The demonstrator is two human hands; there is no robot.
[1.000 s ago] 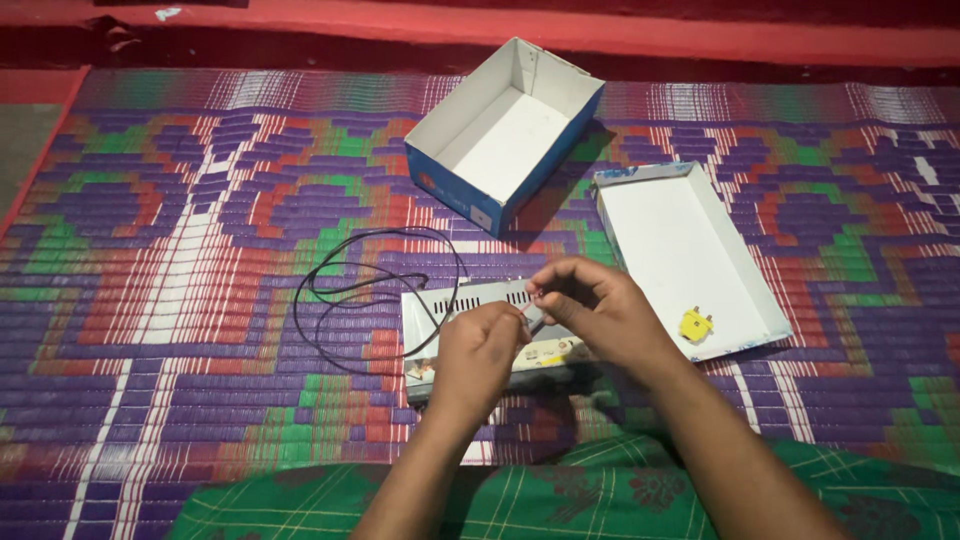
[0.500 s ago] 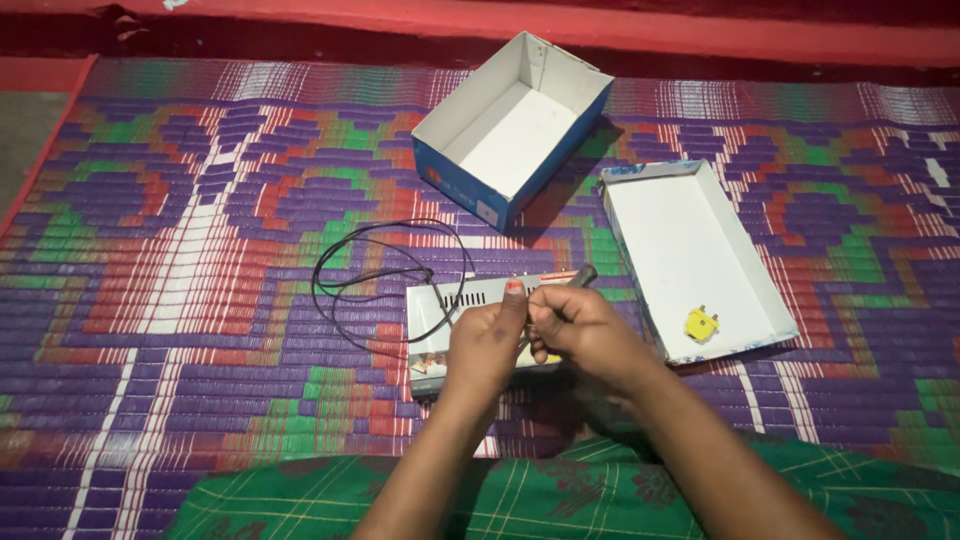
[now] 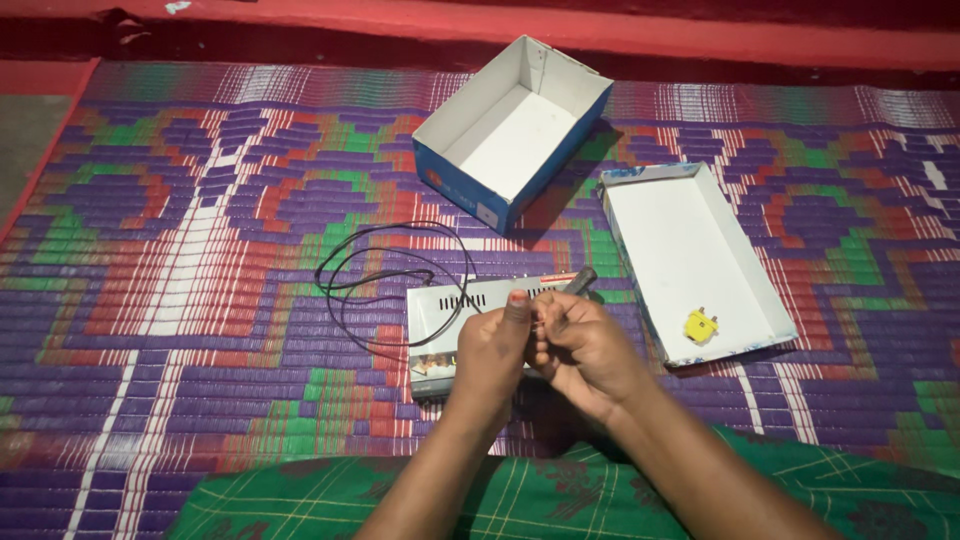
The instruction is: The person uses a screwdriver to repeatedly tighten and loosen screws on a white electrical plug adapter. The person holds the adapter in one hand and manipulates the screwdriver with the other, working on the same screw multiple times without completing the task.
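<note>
We see both hands meeting low in the middle of the frame, above a flat grey metal box (image 3: 450, 318) that lies on the woven mat (image 3: 200, 260). The left hand (image 3: 492, 352) has its fingers curled in, thumb up, pinching something small that we cannot make out. The right hand (image 3: 585, 350) is closed around a dark, slim tool (image 3: 580, 281), whose end sticks out above the knuckles, towards the upper right. The two hands touch each other over the right part of the grey box.

A thin black cable (image 3: 385, 275) runs in loose loops on the mat from the box's left end towards the middle left of the frame.

In the upper middle stands an open blue cardboard box (image 3: 470, 190) with a white inside. To the right of the hands lies its shallow white lid (image 3: 690, 240), turned open side up, and in its lower corner rests a small yellow plug-like part (image 3: 701, 324). A green checked cloth (image 3: 520, 500) covers the bottom edge.
</note>
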